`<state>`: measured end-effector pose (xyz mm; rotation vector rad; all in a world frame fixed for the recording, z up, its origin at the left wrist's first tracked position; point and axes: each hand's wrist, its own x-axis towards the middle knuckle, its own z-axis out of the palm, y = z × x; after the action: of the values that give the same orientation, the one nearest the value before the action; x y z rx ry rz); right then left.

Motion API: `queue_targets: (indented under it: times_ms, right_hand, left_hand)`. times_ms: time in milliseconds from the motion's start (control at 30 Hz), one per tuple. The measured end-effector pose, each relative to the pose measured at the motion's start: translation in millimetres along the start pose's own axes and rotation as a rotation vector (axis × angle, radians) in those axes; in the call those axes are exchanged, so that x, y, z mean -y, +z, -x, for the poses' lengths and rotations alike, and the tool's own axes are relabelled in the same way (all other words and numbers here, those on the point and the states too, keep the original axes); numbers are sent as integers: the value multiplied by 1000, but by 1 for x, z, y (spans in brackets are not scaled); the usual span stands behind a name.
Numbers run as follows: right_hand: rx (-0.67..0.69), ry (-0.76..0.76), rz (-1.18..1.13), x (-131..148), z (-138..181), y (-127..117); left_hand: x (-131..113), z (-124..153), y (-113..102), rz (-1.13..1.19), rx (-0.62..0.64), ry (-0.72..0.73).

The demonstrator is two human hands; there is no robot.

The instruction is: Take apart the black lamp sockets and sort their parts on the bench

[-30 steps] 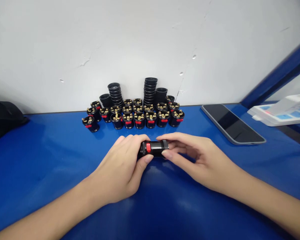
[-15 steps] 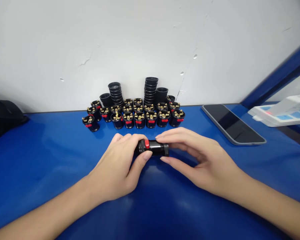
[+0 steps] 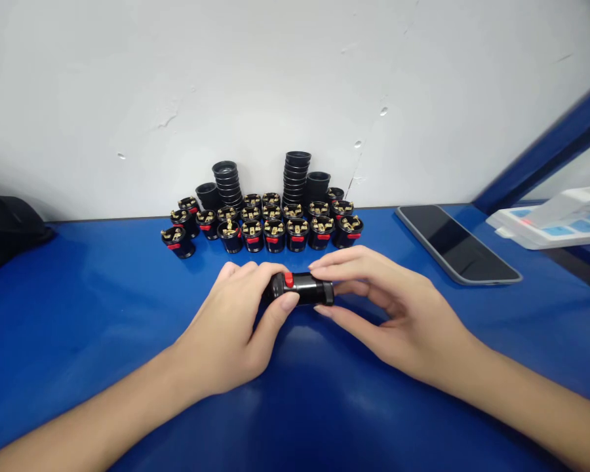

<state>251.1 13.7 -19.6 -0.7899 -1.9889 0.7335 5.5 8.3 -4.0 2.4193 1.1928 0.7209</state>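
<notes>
A black electrical connector with a red tab lies sideways between my two hands, low over the blue table. My left hand is closed around its left end, thumb in front and fingers behind, so that end is mostly hidden. At the right end, my right hand pinches it lightly, index fingertip at the top edge and thumb tip at the bottom; the palm stays hollow. Beyond the hands stand several black connector bodies with red tabs and brass terminals facing up.
Two stacks of black sleeves rise against the white wall, with single sleeves beside them. A phone lies on the blue table to the right, near a white power strip. Something black sits at far left.
The connector's right end has shifted very slightly right and looks turned a little about its length. My right fingers have risen slightly; my left hand keeps its hold.
</notes>
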Motion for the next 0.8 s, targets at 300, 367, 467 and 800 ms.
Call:
queue_targets:
  times_ms: [300,367,467,800]
  right_hand:
    - [40,150,-51,6,-1,2]
    - [41,136,-23,5,-2,2]
    - [-5,-29,64,3,-2,1]
    - [-84,-17,62,-2,-1,-3]
  left_hand:
    - [2,4,-1,-22,-36,103]
    - [2,4,-2,-36,-31,95]
    - [0,1,-3,-3,-21,16]
    - [2,4,-2,-46,-120,19]
